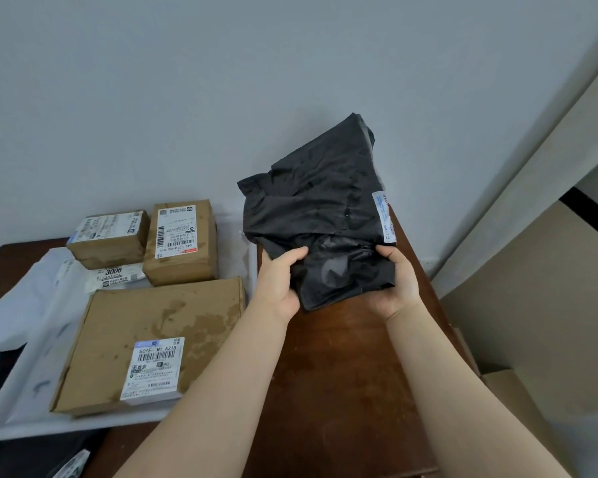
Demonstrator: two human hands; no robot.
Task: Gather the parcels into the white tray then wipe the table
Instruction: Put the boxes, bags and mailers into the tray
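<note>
Bare left hand (283, 281), bare right hand (399, 284), rounded fingers, both forearms (221, 381) uncovered to the frame's edge

Three brown cardboard boxes sit in the one white tray (66, 427): a small box (107, 238), a taller box (182, 241) and a large flat box (152, 343). One white poly mailer (114, 274) marked 3006 lies among them; whether the white plastic to its left is part of it cannot be told. One black poly mailer (318, 215) is gripped by two hands, the left hand (280, 281) and the right hand (399, 281). One more dark bag (32, 455) shows at the lower left corner, cut off by the edge. That makes six parcels, and six shipping labels show, one on each. There is one dark wooden worktop (342, 374).
</note>
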